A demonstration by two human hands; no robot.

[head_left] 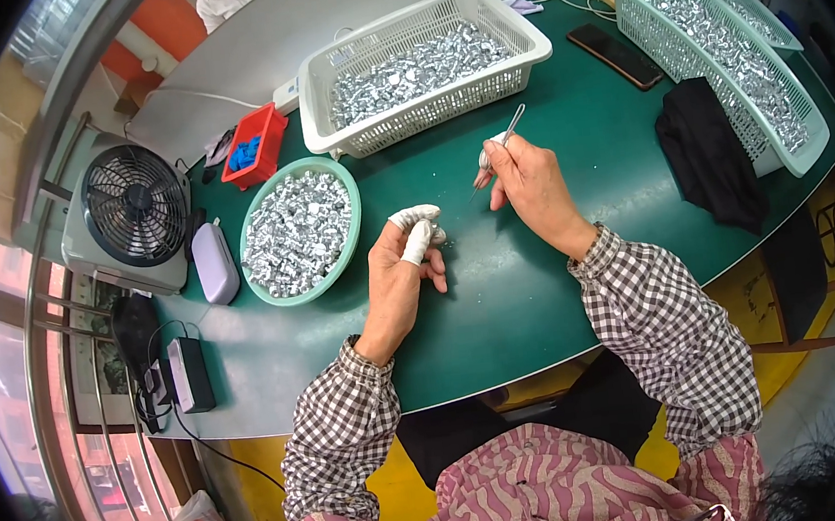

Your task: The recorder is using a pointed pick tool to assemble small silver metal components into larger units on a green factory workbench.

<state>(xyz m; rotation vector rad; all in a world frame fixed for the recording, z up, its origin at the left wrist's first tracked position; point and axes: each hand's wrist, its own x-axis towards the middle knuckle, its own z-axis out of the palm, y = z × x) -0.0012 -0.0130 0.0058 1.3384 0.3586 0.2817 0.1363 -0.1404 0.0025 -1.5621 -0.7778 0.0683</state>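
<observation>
Over the green tabletop [502, 303], my left hand [404, 262] is closed, its thumb and forefinger in white finger covers. Between those fingertips sits a small silvery metal part [437, 235], mostly hidden. My right hand [530, 179] grips a thin metal hand tool [515, 122] with a looped upper end and a pointed tip toward the left hand; its exact kind I cannot make out. The tip is apart from the metal part. Nearest to my left hand stands a round mint-green basket [350, 182] heaped with similar silvery parts.
A white basket [424, 114] of metal parts stands at the back, a pale green basket [779, 150] at the right. Nearby lie a phone [616, 56] and black cloth [707, 152]. At the left are a red bin [270, 139], a fan [134, 205], a lilac case [215, 265] and a black adapter [190, 373].
</observation>
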